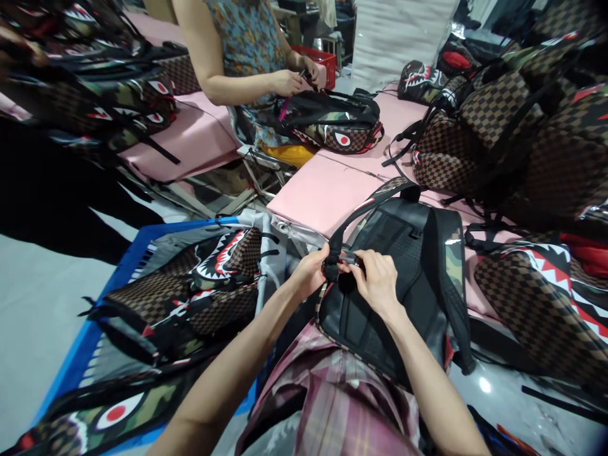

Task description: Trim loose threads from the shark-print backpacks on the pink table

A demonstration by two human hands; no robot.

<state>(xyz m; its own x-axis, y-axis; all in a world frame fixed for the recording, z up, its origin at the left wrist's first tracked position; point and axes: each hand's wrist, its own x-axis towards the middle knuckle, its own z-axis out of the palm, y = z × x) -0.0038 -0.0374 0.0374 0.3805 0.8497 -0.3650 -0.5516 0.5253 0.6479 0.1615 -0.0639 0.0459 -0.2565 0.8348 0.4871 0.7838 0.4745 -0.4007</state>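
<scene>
A black backpack (380, 278) with checkered and camouflage edging leans across my lap and the pink table edge, its padded back facing up. My left hand (311, 272) is closed around the lower part of its left shoulder strap (338, 244), where black webbing bunches up. Close by, my right hand (377, 278) pinches a small dark, shiny object (349, 258) against the strap; its kind is hard to tell. My right fingers partly cover it. The other shoulder strap (451, 278) hangs down along the right side of the backpack.
Left of me stands a blue crate (137, 244) with several shark-mouth backpacks (190, 285). More checkered bags (498, 107) pile up on the right of the pink table (323, 196). Across it, a co-worker's hands (297, 79) handle another backpack (339, 120). A red basket (327, 63) is behind.
</scene>
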